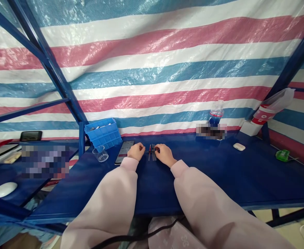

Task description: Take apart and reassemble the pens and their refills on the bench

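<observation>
And here we are at the blue worktop (209, 180), both hands in close over a small cluster of thin rods (152, 152) lying side by side near the middle of the surface, a red one among them. The left hand (136, 151) and right hand (164, 154) sit just either side of the group, fingers curled downward, not pressed together; from this view, whether they're actually pinching anything is impossible to call. A short dark piece (150, 152) lies crosswise between the fingertips. As things stand, the rods are gathered in one tight spot, while small pieces sit in the blue compartment tray (103, 133) off to the left, beside a clear plastic cup (100, 154) and a smartphone (124, 152). Further right, a plastic water bottle (216, 114) stands at the back.
</observation>
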{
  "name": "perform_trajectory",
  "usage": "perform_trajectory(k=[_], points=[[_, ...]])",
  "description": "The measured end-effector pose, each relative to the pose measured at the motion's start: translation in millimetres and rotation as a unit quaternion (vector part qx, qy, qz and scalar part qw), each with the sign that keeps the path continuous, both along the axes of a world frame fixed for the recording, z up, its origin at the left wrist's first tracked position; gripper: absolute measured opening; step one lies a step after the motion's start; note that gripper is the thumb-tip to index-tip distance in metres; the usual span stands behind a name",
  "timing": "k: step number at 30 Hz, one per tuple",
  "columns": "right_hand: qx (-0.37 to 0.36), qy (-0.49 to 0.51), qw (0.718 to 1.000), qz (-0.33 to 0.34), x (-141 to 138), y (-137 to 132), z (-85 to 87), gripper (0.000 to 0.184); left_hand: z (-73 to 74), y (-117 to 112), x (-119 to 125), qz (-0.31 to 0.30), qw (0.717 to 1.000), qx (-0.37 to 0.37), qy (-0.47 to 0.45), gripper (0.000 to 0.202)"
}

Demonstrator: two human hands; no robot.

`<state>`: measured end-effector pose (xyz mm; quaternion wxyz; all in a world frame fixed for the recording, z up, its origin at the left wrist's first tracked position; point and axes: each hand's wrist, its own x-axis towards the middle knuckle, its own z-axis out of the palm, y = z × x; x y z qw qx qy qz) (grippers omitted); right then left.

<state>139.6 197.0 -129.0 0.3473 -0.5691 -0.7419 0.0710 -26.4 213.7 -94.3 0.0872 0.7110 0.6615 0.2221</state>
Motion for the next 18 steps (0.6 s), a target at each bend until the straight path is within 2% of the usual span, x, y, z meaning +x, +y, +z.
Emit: perform_trajectory(k=[6,10,12,15,18], points=[[-0.014,-0.021,1.000,0.006,0,0,1.2,0.020,5.8,-1,-1,0.024,0.999,-0.027,0.008,0.017],[-0.030,-0.035,0.999,0.005,0,-1,1.9,0.021,18.1,4,-1,0.048,0.997,-0.024,0.051,0.020],[-0.034,-0.035,0.999,0.005,0,-1,2.2,0.022,28.6,17,-3,0.049,0.993,-0.034,0.097,0.019],[-0.039,-0.030,0.999,0.007,0,-2,2.6,0.024,47.8,49,-12,0.046,0.983,-0.059,0.168,0.017],[-0.041,-0.028,0.999,0.008,0,-2,3.1,0.024,64.2,79,-23,-0.003,0.986,-0.029,0.167,0.013]])
